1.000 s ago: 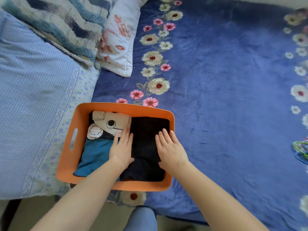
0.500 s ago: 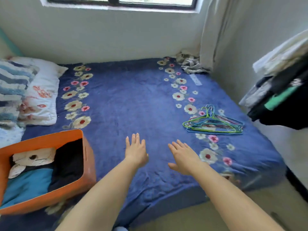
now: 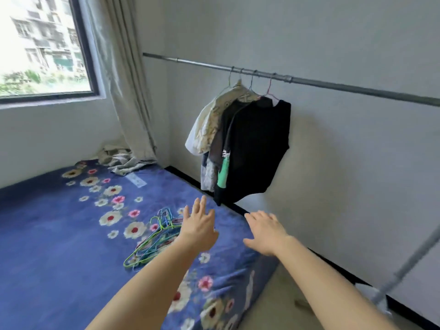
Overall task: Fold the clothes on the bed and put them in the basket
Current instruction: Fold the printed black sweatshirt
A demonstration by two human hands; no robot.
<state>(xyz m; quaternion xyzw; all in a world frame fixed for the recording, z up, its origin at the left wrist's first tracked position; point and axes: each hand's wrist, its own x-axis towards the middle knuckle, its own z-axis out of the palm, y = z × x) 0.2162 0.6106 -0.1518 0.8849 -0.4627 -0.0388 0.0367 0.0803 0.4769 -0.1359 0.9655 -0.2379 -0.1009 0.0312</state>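
Both arms stretch out over the right part of the bed (image 3: 59, 234), which wears a blue floral blanket. My left hand (image 3: 198, 226) has its fingers straight and spread and holds nothing. My right hand (image 3: 266, 231) is flat, palm down, and empty too. Beyond the hands, several garments hang on hangers from a metal rail (image 3: 333, 85) on the wall: a black top (image 3: 257, 148) in front, and a cream patterned shirt (image 3: 209, 125) behind it. The basket is out of view.
A heap of coloured wire hangers (image 3: 152, 241) lies on the blanket left of my left hand. A crumpled cloth (image 3: 119, 158) sits in the bed's far corner below a curtain (image 3: 123, 75). A window (image 3: 42, 46) is at upper left. Floor shows right of the bed.
My view has swung right and up, from the orange basket with folded clothes to the rail of hanging garments. Both hands left the basket and now reach forward, empty.
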